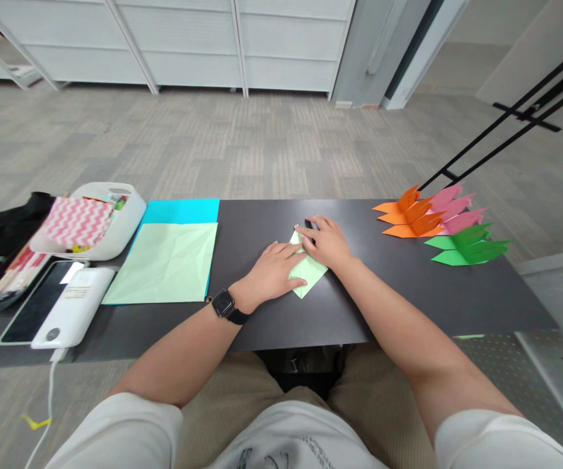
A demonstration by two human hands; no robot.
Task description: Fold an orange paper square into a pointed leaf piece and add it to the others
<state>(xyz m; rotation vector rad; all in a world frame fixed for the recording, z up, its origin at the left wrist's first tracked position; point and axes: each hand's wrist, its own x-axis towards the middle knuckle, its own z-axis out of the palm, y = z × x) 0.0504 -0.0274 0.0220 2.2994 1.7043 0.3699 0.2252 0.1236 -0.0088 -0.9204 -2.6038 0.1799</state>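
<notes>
On the dark table in front of me lies a folded piece of light green origami paper (313, 272), shaped like a narrow diamond. My left hand (272, 270), with a black watch at its wrist, rests flat over the paper's left side, fingers and thumb apart. At the far tip, my right hand (329, 242) has its thumb and index finger bent close together on the paper. Part of the fold is hidden under both hands.
Left of my hands lie light green sheets (168, 260) over blue paper (183, 210). Further left are a power bank (76, 306), a phone (34, 309) and a white basket (125, 228). Orange (408, 215), pink (457, 208) and green folded paper shapes (469, 246) stand at right.
</notes>
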